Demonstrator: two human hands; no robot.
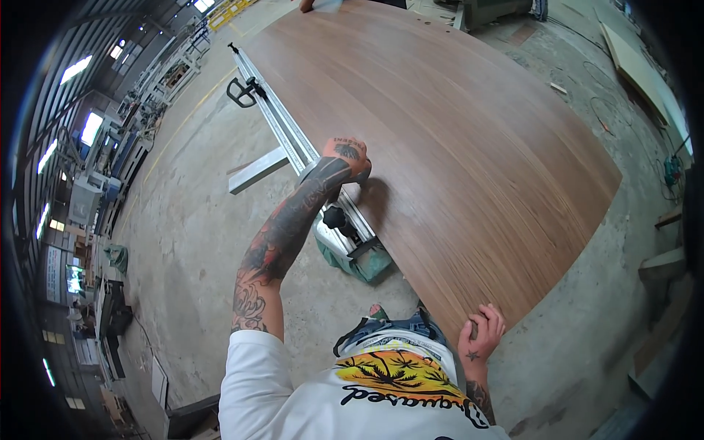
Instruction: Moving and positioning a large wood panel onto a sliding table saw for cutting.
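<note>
nearest the body, the right hand (480, 331) curls its fingers over the near corner of a large walnut-coloured veneered panel (455, 139), gripping the edge where the board ends closest to the person. a little farther out and to the left, the left hand (346, 158) reaches forward with the arm stretched, fingers closed down on the panel's left long edge, right where it meets the aluminium guide rail (282, 125). just below that hand a black knob (335, 217) sits on the rail's green-grey carriage (359, 257).

the panel lies flat on the saw's table, its long axis running away from the person toward the top of the view, the grain following the same line. the right hand is the nearer one, at the tail end; the left is alongside. at the far end another person's hand (319, 5) touches the board. bare concrete floor (191, 242) lies to the left, machines beyond.
</note>
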